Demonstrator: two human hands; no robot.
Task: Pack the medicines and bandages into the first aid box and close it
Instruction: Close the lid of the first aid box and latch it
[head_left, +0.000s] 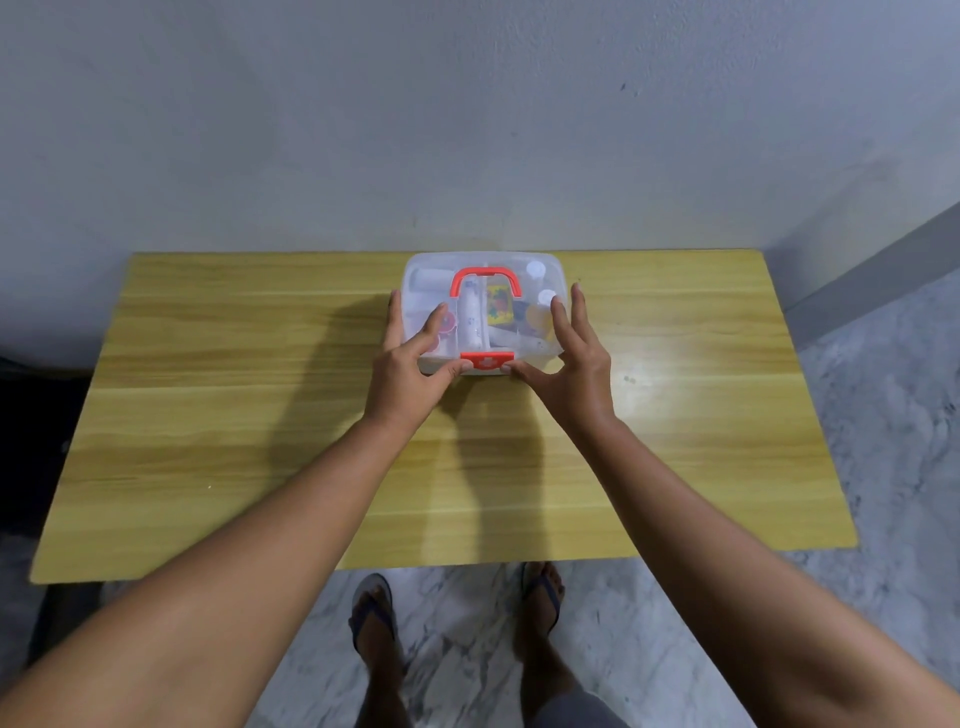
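Observation:
A clear plastic first aid box (519, 262) stands at the far middle of the wooden table (260, 415), its lid down and its red handle (485, 278) lying flat on top. Medicines, white bottles and a yellow packet show through the lid. A red latch (487, 360) sits at the near edge. My left hand (413, 358) rests on the lid's left side, thumb at the latch. My right hand (569, 358) rests on the lid's right side, fingers spread, thumb touching the latch's right end.
The table stands against a grey wall (467, 130). Marble floor (883, 415) lies to the right and below, where my feet in sandals (374, 613) show. Something dark (31, 441) sits left of the table.

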